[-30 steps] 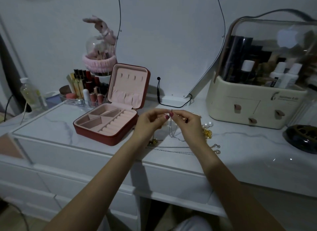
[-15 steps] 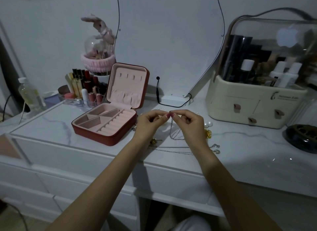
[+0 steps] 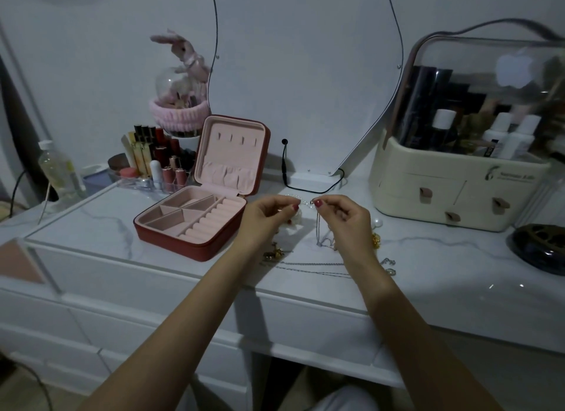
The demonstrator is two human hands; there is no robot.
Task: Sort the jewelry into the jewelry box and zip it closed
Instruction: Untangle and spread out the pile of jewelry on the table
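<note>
The jewelry box (image 3: 195, 218) is sitting open at the left on the white surface (image 3: 91, 227), its lid standing upright at the far side. Just right of it, the left hand (image 3: 266, 218) is hovering with fingers curled, thumb and forefinger pinching together; whether they hold the chain I cannot tell. The right hand (image 3: 345, 219) is pinching a thin silver chain (image 3: 319, 227), which is hanging straight down toward more jewelry (image 3: 324, 265) lying near.
</note>
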